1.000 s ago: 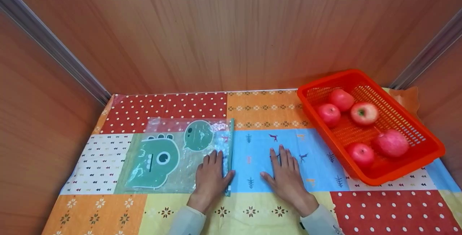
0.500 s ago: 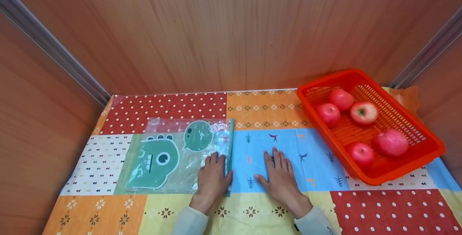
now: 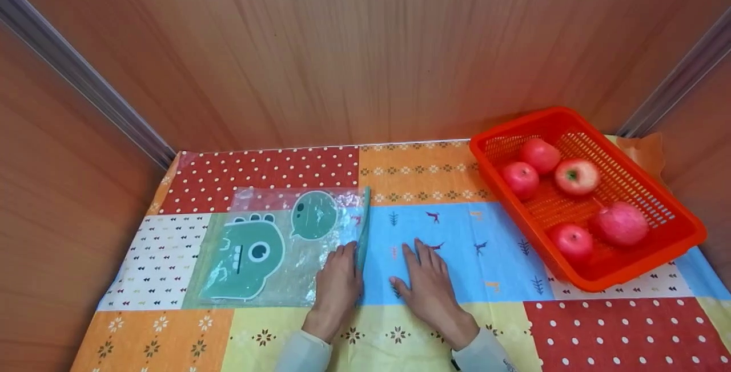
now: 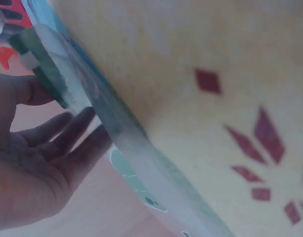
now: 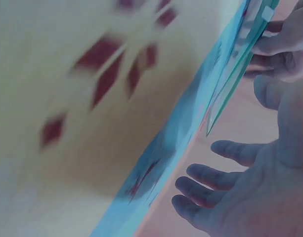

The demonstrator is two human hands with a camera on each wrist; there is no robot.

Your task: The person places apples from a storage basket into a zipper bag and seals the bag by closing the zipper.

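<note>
A clear plastic zipper bag [image 3: 257, 258] printed with green cartoon monsters lies flat at left-centre in the head view. Along its right side runs a green zip strip [image 3: 366, 206], bent and slightly raised near the left hand. My left hand [image 3: 337, 286] pinches this edge, its thumb at the strip and its fingers against the film [image 4: 99, 126]. A small white slider [image 5: 268, 13] shows on the strip in the right wrist view. My right hand [image 3: 428, 289] hovers or rests over the blue patch of cloth, right of the strip, fingers spread, holding nothing.
At the right stands an orange-red plastic basket [image 3: 517, 220] with several apples [image 3: 577, 176] and a rougher pink-red round fruit [image 3: 621, 223]. A patchwork tablecloth [image 3: 274, 169] covers the table. Wood-grain panels [image 3: 365, 52] enclose the back and both sides.
My right hand has moved left toward the bag. My left hand has turned and taken hold of the bag's zip edge, which now bends up. The basket stays put.
</note>
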